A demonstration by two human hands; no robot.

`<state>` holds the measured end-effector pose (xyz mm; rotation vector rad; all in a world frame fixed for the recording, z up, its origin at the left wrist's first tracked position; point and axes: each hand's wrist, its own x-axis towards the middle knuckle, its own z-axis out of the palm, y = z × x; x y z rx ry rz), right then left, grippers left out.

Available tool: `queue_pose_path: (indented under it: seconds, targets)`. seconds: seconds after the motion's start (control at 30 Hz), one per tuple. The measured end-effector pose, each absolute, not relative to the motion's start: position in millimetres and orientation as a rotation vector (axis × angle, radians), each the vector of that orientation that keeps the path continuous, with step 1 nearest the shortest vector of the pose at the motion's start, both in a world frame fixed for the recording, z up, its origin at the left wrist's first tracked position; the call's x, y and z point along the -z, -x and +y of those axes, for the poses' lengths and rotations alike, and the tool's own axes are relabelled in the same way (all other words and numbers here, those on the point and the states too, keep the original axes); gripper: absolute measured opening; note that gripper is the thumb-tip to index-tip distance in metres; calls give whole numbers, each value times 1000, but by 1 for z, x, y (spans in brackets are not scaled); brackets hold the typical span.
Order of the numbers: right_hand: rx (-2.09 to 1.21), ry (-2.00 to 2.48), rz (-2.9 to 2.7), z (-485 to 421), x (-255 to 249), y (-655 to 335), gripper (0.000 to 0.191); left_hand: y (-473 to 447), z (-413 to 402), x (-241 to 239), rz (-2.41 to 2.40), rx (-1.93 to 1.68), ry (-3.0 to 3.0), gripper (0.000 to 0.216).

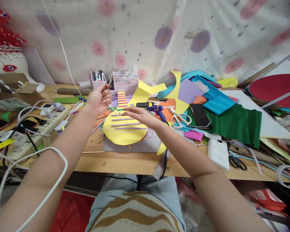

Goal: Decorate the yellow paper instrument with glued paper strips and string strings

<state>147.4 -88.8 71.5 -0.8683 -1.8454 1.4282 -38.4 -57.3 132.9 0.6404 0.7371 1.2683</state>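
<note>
A yellow paper guitar (125,137) with purple strips across its body and striped neck lies on a grey board (149,145). My left hand (100,96) is raised left of the neck, fingers curled closed. A thin pale string (119,116) runs from beside that hand across the guitar body; the exact grip is hidden. My right hand (140,115) hovers low over, or rests on, the upper body, fingers stretched out flat; I cannot tell whether it touches. Just beyond it lies a blue glue gun (158,111), with white-handled scissors (181,118) to the right.
A power strip (48,124) with tangled cables fills the left side. A white cable (62,158) loops over my left forearm. Pen holders (98,79) stand behind. To the right lie a phone (199,115), green fabric (236,124), coloured sheets and black scissors (237,162).
</note>
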Motion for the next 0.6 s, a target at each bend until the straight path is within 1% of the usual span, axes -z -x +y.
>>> queue_pose_path:
  seconds: [0.13, 0.27, 0.33, 0.4, 0.5, 0.6]
  targets:
    - [-1437, 900, -1828, -80, -63, -151, 31, 49, -54, -130, 753, -1254, -617, 27]
    - [-1359, 842, -1797, -79, -57, -120, 39, 34, -57, -132, 633, -1331, -544, 29]
    - [-1410, 772, -1778, -81, -60, -103, 40, 27, -60, -133, 580, -1380, -519, 28]
    - [-1513, 750, -1808, -81, -67, -94, 36, 29, -61, -132, 556, -1416, -506, 28]
    - [-1613, 791, -1888, -76, -78, -109, 31, 49, -59, -127, 590, -1465, -505, 30]
    - [-1658, 826, -1945, -69, -85, -147, 32, 82, -58, -113, 729, -1513, -539, 29]
